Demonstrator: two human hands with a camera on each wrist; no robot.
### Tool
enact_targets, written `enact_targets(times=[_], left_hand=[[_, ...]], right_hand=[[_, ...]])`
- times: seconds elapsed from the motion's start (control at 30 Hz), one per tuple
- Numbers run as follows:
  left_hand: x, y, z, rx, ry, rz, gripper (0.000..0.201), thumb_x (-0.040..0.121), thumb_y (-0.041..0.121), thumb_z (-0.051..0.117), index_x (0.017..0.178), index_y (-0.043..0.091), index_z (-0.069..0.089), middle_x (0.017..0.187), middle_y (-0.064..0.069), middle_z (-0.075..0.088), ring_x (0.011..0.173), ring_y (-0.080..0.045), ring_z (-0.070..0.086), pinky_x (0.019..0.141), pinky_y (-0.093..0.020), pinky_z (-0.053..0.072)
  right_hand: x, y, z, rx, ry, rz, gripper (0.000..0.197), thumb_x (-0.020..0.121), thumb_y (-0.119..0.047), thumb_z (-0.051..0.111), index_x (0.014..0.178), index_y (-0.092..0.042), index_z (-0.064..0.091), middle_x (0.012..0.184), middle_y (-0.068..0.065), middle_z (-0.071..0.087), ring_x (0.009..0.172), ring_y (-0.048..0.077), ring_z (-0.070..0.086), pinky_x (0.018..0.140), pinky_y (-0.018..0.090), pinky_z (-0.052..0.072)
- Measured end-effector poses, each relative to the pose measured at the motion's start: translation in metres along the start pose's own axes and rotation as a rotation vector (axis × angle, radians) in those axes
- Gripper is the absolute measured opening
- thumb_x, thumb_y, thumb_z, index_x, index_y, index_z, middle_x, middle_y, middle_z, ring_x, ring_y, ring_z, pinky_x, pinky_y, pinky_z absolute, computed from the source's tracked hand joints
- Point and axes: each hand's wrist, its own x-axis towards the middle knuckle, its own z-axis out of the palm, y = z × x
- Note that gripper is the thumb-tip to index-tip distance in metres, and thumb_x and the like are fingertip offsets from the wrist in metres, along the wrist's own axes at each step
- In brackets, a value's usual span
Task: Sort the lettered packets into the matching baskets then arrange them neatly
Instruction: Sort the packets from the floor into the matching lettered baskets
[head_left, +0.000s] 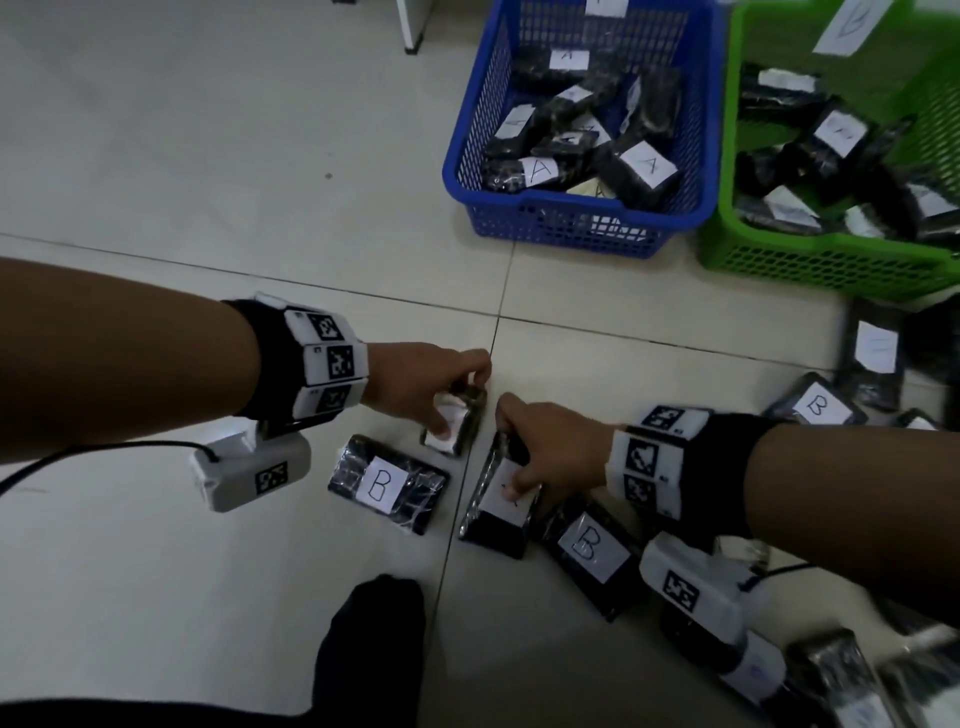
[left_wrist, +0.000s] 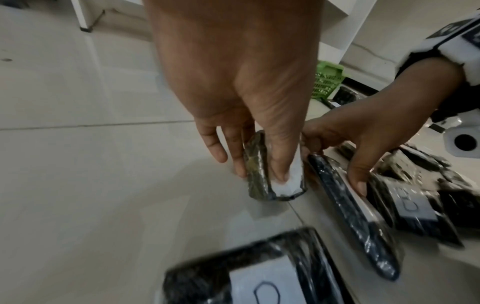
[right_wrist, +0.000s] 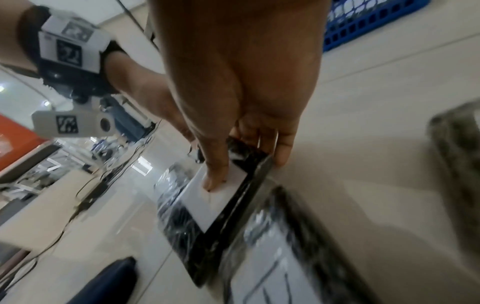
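Packets on floor near blue basket (head_left: 582, 228): left hand (head_left: 421, 384) pinches small packet (head_left: 457, 423), right hand (head_left: 550, 447) grips larger packet (head_left: 498, 506) beside it. Pickup step; next, read labels, carry to matching baskets.

Packets in the blue basket (head_left: 470, 171): white labels reading "A" (head_left: 649, 165), a second "A" (head_left: 540, 170).
Packet on the floor (head_left: 387, 483): label "B".
Packet near the right wrist (head_left: 592, 548): label "B".
Packet beside the green basket (head_left: 818, 408): label "B".
Other labels blurred or covered.
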Motion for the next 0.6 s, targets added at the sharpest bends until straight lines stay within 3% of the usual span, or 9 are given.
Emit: enact_targets(times=[0.1, 0.17, 0.27, 0.33, 0.43, 0.5, 0.53, 0.6], left_hand=[[0.004, 0.003, -0.021, -0.023, 0.068, 0.04, 0.052, 0.08, 0.02, 0.071, 0.124, 0.022, 0.043, 0.107, 0.003, 0.057, 0.092, -0.015, 0.054, 0.073, -0.024, 0.038], [0.008, 0.008, -0.044, -0.016, 0.11, 0.042, 0.042, 0.08, 0.021, 0.07, 0.115, 0.024, 0.048, 0.104, 0.002, 0.06, 0.089, -0.016, 0.055, 0.073, -0.027, 0.042], [0.011, 0.017, -0.092, -0.08, 0.161, -0.015, 0.031, 0.081, 0.018, 0.069, 0.102, 0.021, 0.047, 0.088, -0.003, 0.056, 0.071, -0.015, 0.053, 0.063, -0.022, 0.044], [0.014, 0.02, -0.123, -0.273, 0.238, -0.043, 0.03, 0.083, 0.011, 0.067, 0.104, 0.015, 0.048, 0.09, -0.004, 0.055, 0.066, -0.012, 0.056, 0.06, -0.02, 0.051], [0.021, 0.014, -0.162, -0.582, 0.442, -0.036, 0.027, 0.086, 0.004, 0.062, 0.107, 0.012, 0.045, 0.104, -0.014, 0.056, 0.08, -0.02, 0.062, 0.072, -0.032, 0.059], [0.033, 0.006, -0.18, -0.629, 0.605, -0.087, 0.027, 0.087, 0.013, 0.064, 0.106, 0.016, 0.045, 0.113, -0.018, 0.056, 0.09, -0.027, 0.06, 0.078, -0.044, 0.055], [0.041, 0.002, -0.186, -0.637, 0.675, -0.127, 0.027, 0.087, 0.019, 0.065, 0.105, 0.018, 0.045, 0.112, -0.017, 0.057, 0.089, -0.027, 0.058, 0.073, -0.043, 0.053], [0.054, -0.007, -0.192, -0.642, 0.768, -0.198, 0.027, 0.086, 0.026, 0.066, 0.101, 0.02, 0.044, 0.107, -0.015, 0.057, 0.084, -0.026, 0.054, 0.063, -0.038, 0.046]], right_hand=[[0.001, 0.004, -0.028, 0.103, 0.03, -0.004, 0.054, 0.076, -0.022, 0.076, 0.11, -0.011, 0.034, 0.096, 0.006, 0.052, 0.084, 0.02, 0.049, 0.062, 0.029, 0.039], [0.0, 0.007, -0.057, 0.122, 0.085, -0.014, 0.05, 0.081, -0.019, 0.07, 0.12, -0.016, 0.039, 0.091, -0.001, 0.052, 0.08, 0.016, 0.05, 0.062, 0.023, 0.04], [-0.006, 0.01, -0.112, 0.161, 0.129, 0.022, 0.027, 0.082, -0.015, 0.065, 0.105, -0.022, 0.054, 0.08, -0.009, 0.052, 0.075, 0.012, 0.051, 0.056, 0.015, 0.04], [-0.015, 0.01, -0.149, 0.259, 0.171, 0.033, 0.018, 0.08, -0.014, 0.066, 0.097, -0.018, 0.06, 0.08, -0.006, 0.058, 0.073, 0.013, 0.054, 0.059, 0.019, 0.044], [-0.023, 0.019, -0.197, 0.368, 0.421, 0.053, 0.015, 0.081, -0.015, 0.065, 0.096, -0.011, 0.065, 0.087, 0.001, 0.062, 0.075, 0.014, 0.055, 0.06, 0.02, 0.044], [-0.021, 0.034, -0.224, 0.513, 0.631, 0.069, 0.013, 0.081, -0.012, 0.065, 0.094, -0.01, 0.066, 0.089, 0.005, 0.063, 0.079, 0.018, 0.057, 0.067, 0.029, 0.048], [-0.019, 0.044, -0.233, 0.599, 0.734, 0.076, 0.009, 0.08, -0.011, 0.066, 0.089, -0.011, 0.065, 0.086, 0.006, 0.063, 0.078, 0.019, 0.058, 0.068, 0.032, 0.049], [-0.01, 0.065, -0.243, 0.745, 0.925, 0.115, 0.011, 0.079, -0.012, 0.07, 0.081, -0.015, 0.06, 0.079, 0.004, 0.061, 0.068, 0.017, 0.058, 0.058, 0.025, 0.048]])
